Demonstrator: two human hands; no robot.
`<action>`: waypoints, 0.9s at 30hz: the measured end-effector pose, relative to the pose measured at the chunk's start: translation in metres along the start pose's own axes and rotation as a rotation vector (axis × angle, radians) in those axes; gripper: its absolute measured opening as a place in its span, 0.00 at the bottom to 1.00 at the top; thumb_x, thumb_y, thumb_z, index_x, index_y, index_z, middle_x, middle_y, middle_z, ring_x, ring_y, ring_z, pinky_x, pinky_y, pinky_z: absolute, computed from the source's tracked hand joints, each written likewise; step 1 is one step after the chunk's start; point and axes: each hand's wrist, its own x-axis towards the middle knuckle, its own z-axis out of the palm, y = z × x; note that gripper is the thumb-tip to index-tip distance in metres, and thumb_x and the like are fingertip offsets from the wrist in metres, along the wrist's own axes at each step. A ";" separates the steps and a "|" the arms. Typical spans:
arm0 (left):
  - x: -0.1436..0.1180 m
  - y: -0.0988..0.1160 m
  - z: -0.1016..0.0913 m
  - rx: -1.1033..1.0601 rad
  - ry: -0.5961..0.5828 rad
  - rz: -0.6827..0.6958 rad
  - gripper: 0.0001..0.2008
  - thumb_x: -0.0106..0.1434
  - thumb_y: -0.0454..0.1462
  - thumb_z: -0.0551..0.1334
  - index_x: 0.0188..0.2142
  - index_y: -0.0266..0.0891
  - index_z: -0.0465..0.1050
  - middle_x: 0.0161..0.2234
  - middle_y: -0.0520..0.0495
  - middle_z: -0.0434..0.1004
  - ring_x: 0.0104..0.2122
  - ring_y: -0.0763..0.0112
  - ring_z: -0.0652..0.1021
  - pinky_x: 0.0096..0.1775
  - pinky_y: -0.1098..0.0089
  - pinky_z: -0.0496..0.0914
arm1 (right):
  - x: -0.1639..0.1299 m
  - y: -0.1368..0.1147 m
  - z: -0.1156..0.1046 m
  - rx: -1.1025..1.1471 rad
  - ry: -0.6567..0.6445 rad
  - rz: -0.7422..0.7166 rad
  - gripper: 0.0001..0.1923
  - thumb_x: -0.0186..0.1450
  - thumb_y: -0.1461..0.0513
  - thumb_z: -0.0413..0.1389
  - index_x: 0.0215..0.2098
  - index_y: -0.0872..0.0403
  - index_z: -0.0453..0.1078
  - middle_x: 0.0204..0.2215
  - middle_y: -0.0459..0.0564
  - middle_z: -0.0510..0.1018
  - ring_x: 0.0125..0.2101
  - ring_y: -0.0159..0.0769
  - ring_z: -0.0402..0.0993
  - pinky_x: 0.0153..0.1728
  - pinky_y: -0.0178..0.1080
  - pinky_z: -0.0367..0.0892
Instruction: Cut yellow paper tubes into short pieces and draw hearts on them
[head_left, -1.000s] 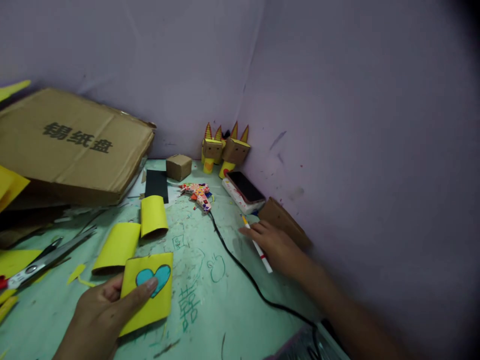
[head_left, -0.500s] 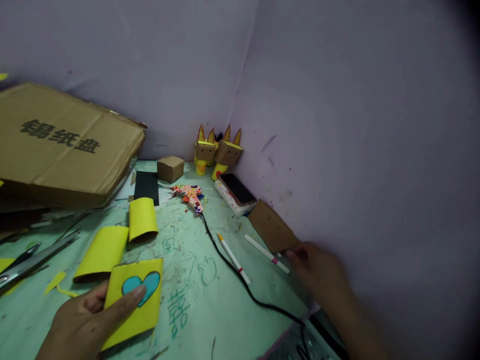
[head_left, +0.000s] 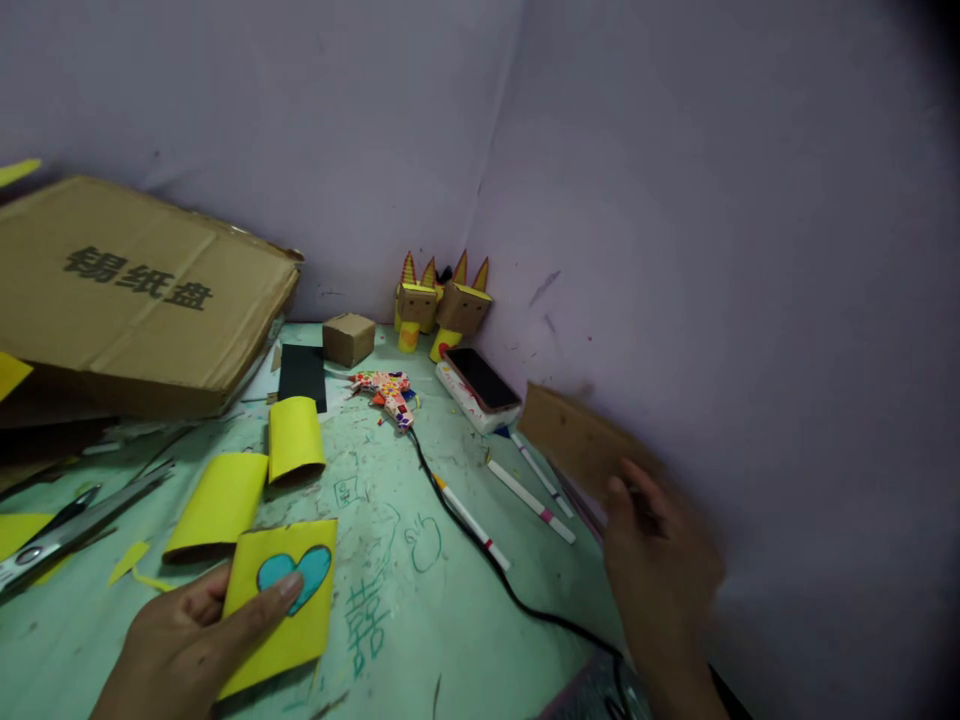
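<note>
Right hand has seemingly lifted cardboard.

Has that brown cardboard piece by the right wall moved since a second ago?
Yes. The right hand has lifted the brown cardboard piece off the table: it was leaning low against the wall just past the phone, and now it is raised, uncovering pens beneath.

Open lane: I see bare green table around the scribbles, centre front.
Centre obstacle: black cable runs diagonally from the glue gun.
Right side: pens lie near the wall; my right hand holds a cardboard piece there.
Left side: yellow rolls, scissors, big carton.
Far corner: phone, cardboard figures.
</note>
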 end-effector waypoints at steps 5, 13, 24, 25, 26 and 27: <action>-0.001 0.006 -0.001 -0.009 -0.053 -0.088 0.28 0.33 0.51 0.74 0.32 0.37 0.76 0.25 0.48 0.83 0.25 0.59 0.80 0.25 0.71 0.75 | 0.031 -0.028 0.026 0.432 -0.187 0.114 0.27 0.58 0.53 0.54 0.54 0.56 0.68 0.34 0.52 0.77 0.33 0.41 0.73 0.39 0.45 0.66; -0.007 0.007 0.002 -0.017 -0.056 -0.016 0.24 0.38 0.50 0.73 0.31 0.37 0.76 0.23 0.52 0.81 0.25 0.61 0.80 0.26 0.71 0.74 | 0.032 -0.072 0.063 0.972 -0.589 0.534 0.24 0.49 0.61 0.62 0.44 0.58 0.72 0.26 0.44 0.74 0.26 0.31 0.71 0.29 0.33 0.67; -0.014 0.015 0.005 -0.030 -0.122 0.046 0.18 0.41 0.46 0.71 0.26 0.36 0.75 0.20 0.50 0.77 0.21 0.69 0.74 0.23 0.72 0.68 | -0.025 -0.066 0.006 1.077 -0.809 1.212 0.13 0.46 0.68 0.63 0.32 0.57 0.78 0.29 0.50 0.80 0.24 0.31 0.76 0.18 0.27 0.71; -0.015 0.016 0.005 -0.030 -0.128 0.052 0.17 0.42 0.46 0.70 0.26 0.35 0.75 0.20 0.50 0.77 0.20 0.70 0.74 0.23 0.73 0.67 | -0.024 -0.063 0.007 1.032 -0.791 1.250 0.12 0.48 0.69 0.62 0.32 0.56 0.78 0.29 0.50 0.80 0.23 0.32 0.76 0.19 0.28 0.73; -0.016 0.017 0.005 -0.038 -0.143 0.059 0.16 0.43 0.45 0.70 0.26 0.35 0.75 0.20 0.50 0.76 0.21 0.71 0.73 0.23 0.73 0.66 | -0.023 -0.059 0.009 0.996 -0.760 1.266 0.11 0.48 0.69 0.60 0.31 0.56 0.78 0.28 0.51 0.81 0.23 0.34 0.77 0.19 0.28 0.73; -0.016 0.017 0.005 -0.054 -0.166 0.061 0.16 0.43 0.45 0.70 0.26 0.35 0.74 0.21 0.50 0.76 0.21 0.70 0.73 0.24 0.72 0.66 | -0.022 -0.054 0.014 0.981 -0.742 1.258 0.11 0.49 0.69 0.58 0.31 0.55 0.78 0.28 0.51 0.81 0.23 0.34 0.77 0.19 0.29 0.74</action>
